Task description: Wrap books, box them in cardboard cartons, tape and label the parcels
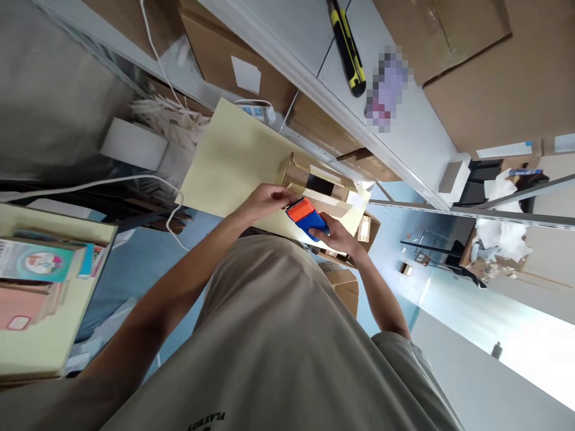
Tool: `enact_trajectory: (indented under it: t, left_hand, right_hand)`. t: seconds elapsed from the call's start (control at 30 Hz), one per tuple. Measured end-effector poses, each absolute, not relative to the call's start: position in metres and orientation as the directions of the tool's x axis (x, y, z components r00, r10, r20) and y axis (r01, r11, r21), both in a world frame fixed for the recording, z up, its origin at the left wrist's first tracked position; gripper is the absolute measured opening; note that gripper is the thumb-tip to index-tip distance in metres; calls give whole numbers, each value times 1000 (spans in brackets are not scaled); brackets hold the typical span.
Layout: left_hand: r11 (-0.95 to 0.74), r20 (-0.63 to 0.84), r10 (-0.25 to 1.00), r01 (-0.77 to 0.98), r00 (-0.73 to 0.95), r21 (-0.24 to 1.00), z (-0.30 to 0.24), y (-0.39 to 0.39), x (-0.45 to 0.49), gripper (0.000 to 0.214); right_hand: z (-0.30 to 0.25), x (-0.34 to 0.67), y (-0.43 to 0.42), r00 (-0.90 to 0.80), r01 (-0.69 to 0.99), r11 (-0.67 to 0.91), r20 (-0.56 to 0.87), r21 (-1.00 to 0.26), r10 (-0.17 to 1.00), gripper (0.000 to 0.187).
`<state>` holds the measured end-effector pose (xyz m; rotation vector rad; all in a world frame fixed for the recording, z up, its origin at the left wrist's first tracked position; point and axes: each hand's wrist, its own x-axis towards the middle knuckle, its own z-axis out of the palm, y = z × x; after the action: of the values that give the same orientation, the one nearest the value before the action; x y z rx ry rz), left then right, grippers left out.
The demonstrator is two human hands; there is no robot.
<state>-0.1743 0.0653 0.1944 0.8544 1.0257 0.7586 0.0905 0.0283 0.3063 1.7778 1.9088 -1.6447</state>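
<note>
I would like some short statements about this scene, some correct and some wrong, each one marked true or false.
1. The right hand holds an orange and blue object. True.
2. The yellow and black tool lies beside the books. False: it lies on the pale shelf at the top, far from the books at the left edge.
3. The left hand rests on the books. False: its fingers are at the orange end of the object, next to the small cardboard box.
4. A white cable runs across the left part of the picture. True.
</note>
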Motion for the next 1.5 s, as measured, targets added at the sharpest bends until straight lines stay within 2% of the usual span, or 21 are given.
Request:
enact_trajectory:
  t: [0.23,0.33,0.43,0.5,0.57,0.77,1.0,1.27,1.43,1.5]
  left_hand:
    - [426,-411,902,-114,137,897,189,43,-158,39]
    - [439,-436,898,-182,58,880,184,49,-161,40]
    - [454,-498,859,-274,-119,848,162,70,-175,38]
    - [480,-550,815,-321,-181,817,144,83,-182,33]
    - [517,-601,781,-362,-169,775,128,92,-182,30]
    - [575,-686,713,-439,-146,690,109,96,-160,25]
    - [588,-699,693,-423,-176,689,94,106,-147,13]
    - [575,-669,714,-370,-207,729,87,95,-121,14]
    - [636,-675,677,-229,-295,737,82,89,-116,19]
    - [693,-707,627,-182,-327,698,77,86,-121,40]
  right_hand:
    - [336,71,62,-233,878,-176,-718,-445,656,77]
    - [372,69,84,-234,907,-151,-767,-393,597,79]
    - [416,73,108,-150,953,-145,-830,-267,537,79]
    - [441,72,123,-81,978,-112,-815,-176,574,80]
    - [456,64,136,-67,988,-67,-780,-138,622,80]
    - [460,25,166,-117,991,19,-764,-136,634,71]
    - [441,20,187,-199,978,100,-682,-182,704,66]
    - [420,20,194,-206,976,103,-663,-191,720,64]
    - [415,25,193,-221,971,104,-640,-215,736,63]
    - [415,27,192,-215,973,106,-652,-204,727,63]
